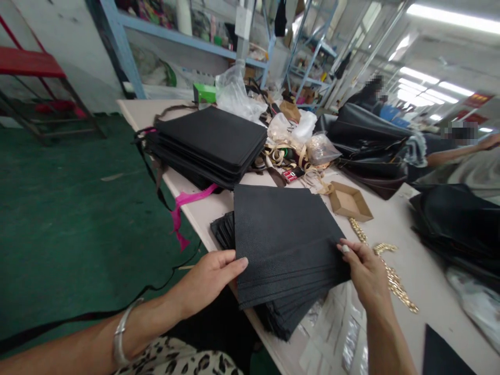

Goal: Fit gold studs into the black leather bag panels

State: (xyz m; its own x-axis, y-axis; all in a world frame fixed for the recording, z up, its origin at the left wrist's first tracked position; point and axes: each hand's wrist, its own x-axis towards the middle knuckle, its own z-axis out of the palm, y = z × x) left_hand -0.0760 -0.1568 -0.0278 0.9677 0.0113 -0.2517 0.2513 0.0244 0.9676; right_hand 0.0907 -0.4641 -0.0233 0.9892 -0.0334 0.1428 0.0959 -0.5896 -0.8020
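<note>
A black leather panel [285,229] lies tilted over a fanned pile of similar black pieces [289,312] near the table's front edge. My left hand [214,276] pinches its left edge, thumb on top and fingers underneath. At the right edge, my right hand [365,265] grips the same panel between thumb and fingers. Beyond it sits a thick stack of black panels [213,138], with a pink strip [195,197] hanging from under it over the table edge.
Gold chains [398,284] and a cardboard box [349,201] lie on the table [394,219] to the right. Plastic bags [238,96] and scraps are behind. Black bags [371,140] stand at the right, near another person's arm [461,153].
</note>
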